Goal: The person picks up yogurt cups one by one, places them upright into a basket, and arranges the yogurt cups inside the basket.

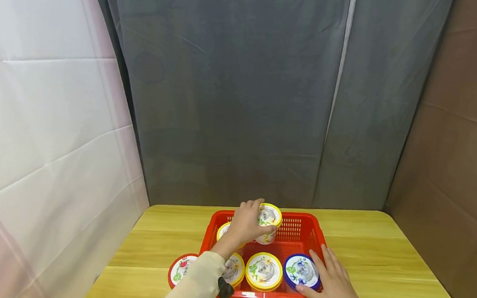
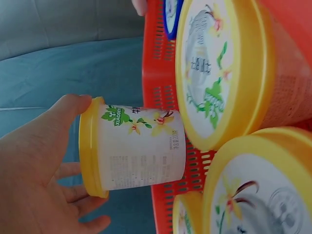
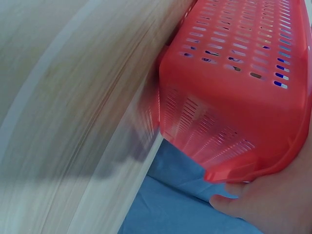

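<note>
My left hand grips a white ice-cream tub with a yellow lid, held up over the back part of a red basket. In the left wrist view, the thumb presses on the tub's lid edge and the fingers lie round its far side. My right hand lies over the basket's right front corner, fingers spread and fairly straight. Its thumb is by a blue-lidded tub; whether it touches the lid, I cannot tell. In the right wrist view, that hand is at the rim, partly out of frame.
Several yellow-lidded tubs stand in the basket, some partly hidden by my left arm. Outside it, at the left, is a red-lidded tub. The wooden table is enclosed by a grey curtain behind and cloth walls at both sides.
</note>
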Demonstrator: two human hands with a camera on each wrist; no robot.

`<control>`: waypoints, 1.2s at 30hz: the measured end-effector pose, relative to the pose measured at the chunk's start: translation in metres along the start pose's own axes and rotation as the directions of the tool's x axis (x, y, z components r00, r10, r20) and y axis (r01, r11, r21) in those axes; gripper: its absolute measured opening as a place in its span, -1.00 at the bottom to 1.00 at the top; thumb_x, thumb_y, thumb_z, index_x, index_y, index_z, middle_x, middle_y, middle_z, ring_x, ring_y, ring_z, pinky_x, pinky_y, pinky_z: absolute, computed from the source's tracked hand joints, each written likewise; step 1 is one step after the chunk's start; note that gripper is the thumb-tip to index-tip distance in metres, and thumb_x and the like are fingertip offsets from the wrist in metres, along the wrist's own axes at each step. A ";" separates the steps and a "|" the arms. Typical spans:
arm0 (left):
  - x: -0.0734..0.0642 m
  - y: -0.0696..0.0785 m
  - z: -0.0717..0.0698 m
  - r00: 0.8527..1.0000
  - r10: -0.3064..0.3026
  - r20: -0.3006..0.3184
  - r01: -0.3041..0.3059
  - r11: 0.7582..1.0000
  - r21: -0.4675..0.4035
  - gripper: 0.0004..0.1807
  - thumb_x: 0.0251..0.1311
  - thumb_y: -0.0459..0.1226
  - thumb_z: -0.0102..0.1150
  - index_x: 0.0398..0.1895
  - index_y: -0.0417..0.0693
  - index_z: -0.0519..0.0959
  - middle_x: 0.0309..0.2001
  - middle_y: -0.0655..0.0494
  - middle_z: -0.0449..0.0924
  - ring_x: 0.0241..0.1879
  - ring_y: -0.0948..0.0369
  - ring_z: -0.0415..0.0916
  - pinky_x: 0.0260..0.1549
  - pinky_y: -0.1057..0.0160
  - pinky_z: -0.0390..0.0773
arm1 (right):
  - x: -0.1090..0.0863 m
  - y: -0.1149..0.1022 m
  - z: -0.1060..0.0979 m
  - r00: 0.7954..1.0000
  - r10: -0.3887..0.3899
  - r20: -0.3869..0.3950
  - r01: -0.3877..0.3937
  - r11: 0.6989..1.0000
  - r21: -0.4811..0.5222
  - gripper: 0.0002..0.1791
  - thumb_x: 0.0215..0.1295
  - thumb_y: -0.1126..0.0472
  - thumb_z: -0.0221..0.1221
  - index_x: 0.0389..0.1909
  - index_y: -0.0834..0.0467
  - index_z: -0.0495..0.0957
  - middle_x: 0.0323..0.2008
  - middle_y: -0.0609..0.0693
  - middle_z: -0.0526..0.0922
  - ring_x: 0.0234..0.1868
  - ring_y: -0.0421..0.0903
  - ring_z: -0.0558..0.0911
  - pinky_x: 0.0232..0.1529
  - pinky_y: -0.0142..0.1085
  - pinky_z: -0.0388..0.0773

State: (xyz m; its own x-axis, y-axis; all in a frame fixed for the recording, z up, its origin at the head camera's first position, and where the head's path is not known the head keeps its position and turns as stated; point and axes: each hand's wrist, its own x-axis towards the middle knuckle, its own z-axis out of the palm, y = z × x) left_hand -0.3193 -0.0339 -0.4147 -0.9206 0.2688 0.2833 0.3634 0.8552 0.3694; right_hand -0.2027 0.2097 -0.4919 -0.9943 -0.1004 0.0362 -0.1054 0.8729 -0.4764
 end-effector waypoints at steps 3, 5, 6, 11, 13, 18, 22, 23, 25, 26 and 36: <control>-0.001 0.000 0.005 1.000 0.007 0.016 -0.007 1.000 0.005 -0.03 -0.07 0.18 0.43 0.40 0.01 0.31 0.23 -0.01 0.52 0.10 0.06 0.43 0.13 0.01 0.56 | 0.000 -0.001 0.000 1.000 0.000 0.004 0.000 1.000 0.002 0.22 -0.06 -0.57 0.19 0.53 0.05 0.12 0.58 0.26 -0.11 0.53 0.39 -0.05 0.33 0.51 0.02; -0.001 0.000 0.008 1.000 0.009 0.026 -0.009 1.000 0.006 -0.03 -0.09 0.17 0.45 0.40 0.01 0.31 0.22 -0.01 0.53 0.11 0.06 0.44 0.12 0.01 0.58 | 0.001 -0.002 0.000 1.000 -0.003 0.004 0.003 1.000 -0.001 0.22 -0.05 -0.57 0.19 0.53 0.06 0.11 0.58 0.26 -0.11 0.54 0.38 -0.05 0.33 0.51 0.01; -0.001 0.000 0.009 0.999 0.008 0.031 -0.008 1.000 0.005 -0.02 -0.10 0.15 0.47 0.40 0.01 0.31 0.21 -0.01 0.53 0.11 0.06 0.45 0.11 0.00 0.59 | 0.001 -0.003 0.000 1.000 -0.007 0.002 0.007 1.000 -0.003 0.21 -0.04 -0.56 0.18 0.53 0.06 0.12 0.58 0.27 -0.10 0.53 0.39 -0.05 0.33 0.51 0.02; -0.001 -0.002 0.013 0.998 0.000 0.058 0.000 1.000 0.001 0.00 -0.14 0.09 0.51 0.41 0.02 0.30 0.23 -0.04 0.52 0.15 0.03 0.48 0.12 -0.02 0.60 | 0.001 -0.005 0.001 1.000 -0.014 -0.006 0.014 1.000 -0.009 0.21 -0.04 -0.57 0.18 0.53 0.06 0.13 0.58 0.28 -0.08 0.53 0.38 -0.04 0.33 0.50 0.03; 0.000 -0.003 0.014 0.997 -0.001 0.076 0.001 1.000 -0.006 0.00 -0.15 0.07 0.53 0.41 0.03 0.30 0.25 -0.06 0.51 0.17 0.01 0.48 0.13 -0.03 0.60 | 0.002 -0.005 0.001 1.000 -0.015 -0.009 0.015 1.000 -0.010 0.21 -0.04 -0.56 0.18 0.53 0.07 0.13 0.57 0.28 -0.08 0.53 0.38 -0.04 0.33 0.50 0.03; 0.002 -0.006 0.017 0.990 -0.011 0.141 0.012 1.000 -0.011 0.03 -0.17 0.06 0.54 0.44 0.03 0.29 0.30 -0.06 0.47 0.23 -0.03 0.47 0.19 -0.05 0.56 | 0.003 -0.006 0.001 1.000 -0.017 -0.007 0.017 1.000 -0.006 0.20 -0.03 -0.56 0.18 0.53 0.07 0.13 0.57 0.28 -0.08 0.53 0.38 -0.04 0.33 0.51 0.03; 0.002 -0.007 0.018 0.980 -0.026 0.197 0.026 1.000 0.004 0.05 -0.18 0.06 0.54 0.45 0.00 0.28 0.31 -0.08 0.47 0.26 -0.07 0.46 0.23 -0.07 0.53 | 0.004 -0.006 0.002 1.000 -0.012 -0.002 0.012 1.000 -0.003 0.20 -0.03 -0.56 0.18 0.53 0.07 0.12 0.58 0.27 -0.09 0.53 0.38 -0.04 0.33 0.50 0.03; 0.001 -0.007 0.018 0.977 -0.030 0.210 0.029 1.000 0.008 0.06 -0.18 0.06 0.54 0.45 -0.01 0.28 0.31 -0.09 0.46 0.27 -0.08 0.46 0.23 -0.08 0.52 | 0.004 -0.006 0.003 1.000 -0.010 -0.001 0.010 1.000 -0.002 0.20 -0.03 -0.56 0.19 0.53 0.07 0.13 0.58 0.27 -0.09 0.53 0.38 -0.04 0.33 0.50 0.03; 0.001 -0.007 0.018 0.972 -0.035 0.233 0.031 0.999 0.022 0.06 -0.18 0.06 0.53 0.45 -0.03 0.27 0.32 -0.10 0.46 0.30 -0.09 0.44 0.25 -0.09 0.50 | 0.003 -0.007 0.003 1.000 -0.005 0.002 0.005 1.000 0.000 0.20 -0.04 -0.56 0.19 0.53 0.07 0.13 0.58 0.26 -0.10 0.53 0.38 -0.04 0.34 0.50 0.02; 0.000 -0.007 0.018 0.970 -0.037 0.241 0.031 0.999 0.031 0.07 -0.18 0.07 0.53 0.46 -0.03 0.27 0.33 -0.10 0.46 0.31 -0.10 0.43 0.26 -0.09 0.50 | 0.003 -0.007 0.003 1.000 -0.003 0.002 0.003 1.000 0.002 0.21 -0.04 -0.56 0.19 0.53 0.06 0.13 0.58 0.26 -0.10 0.53 0.38 -0.04 0.34 0.50 0.02; 0.002 -0.008 0.021 0.960 -0.044 0.277 0.025 0.997 0.072 0.05 -0.16 0.08 0.52 0.43 -0.04 0.28 0.33 -0.11 0.45 0.30 -0.10 0.44 0.24 -0.09 0.51 | 0.001 -0.009 0.003 1.000 -0.002 -0.002 0.002 1.000 0.014 0.21 -0.05 -0.56 0.20 0.54 0.04 0.11 0.59 0.23 -0.12 0.54 0.37 -0.06 0.35 0.49 0.02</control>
State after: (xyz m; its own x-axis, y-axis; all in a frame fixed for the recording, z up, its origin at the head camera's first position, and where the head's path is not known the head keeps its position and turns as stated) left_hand -0.3268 -0.0310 -0.4361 -0.9393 0.3429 0.0099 0.3288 0.8914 0.3118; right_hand -0.2028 0.2006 -0.4900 -0.9942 -0.1009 0.0384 -0.1067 0.8659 -0.4886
